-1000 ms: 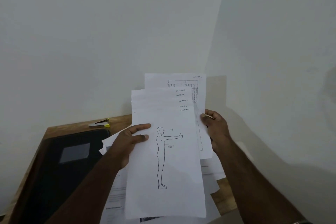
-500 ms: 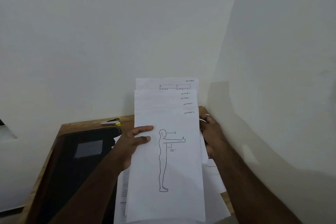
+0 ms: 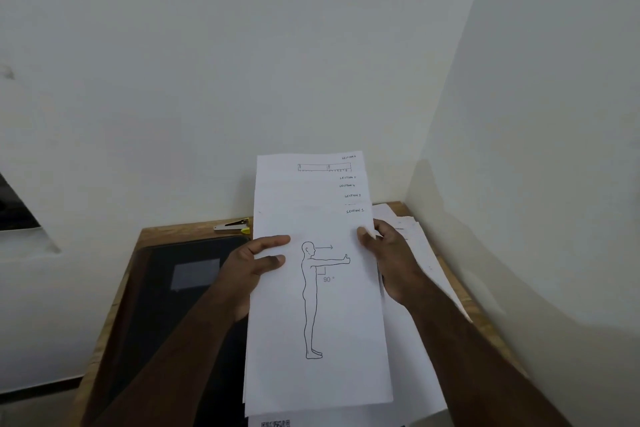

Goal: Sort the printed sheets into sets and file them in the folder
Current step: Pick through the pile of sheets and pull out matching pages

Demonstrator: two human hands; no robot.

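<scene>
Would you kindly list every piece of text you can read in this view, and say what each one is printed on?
"90 °": front white sheet with the standing figure outline.
"SECTION 1": same sheet, top right corner.
"SECTION 3", "SECTION 4", "SECTION 5", "SECTION 6": fanned white sheets behind, top corners.
One label between 1 and 3: hidden.
Table print on the rearmost sheet, code on the loose bottom sheet: unreadable.

Both arms reach forward — left hand (image 3: 254,269) and right hand (image 3: 389,258) gripping, thumbs on top.

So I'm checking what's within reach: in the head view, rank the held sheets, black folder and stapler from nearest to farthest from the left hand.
1. Held sheets: gripped by the left hand.
2. Black folder: just left, on the desk.
3. Stapler: at the desk's back edge.
</scene>
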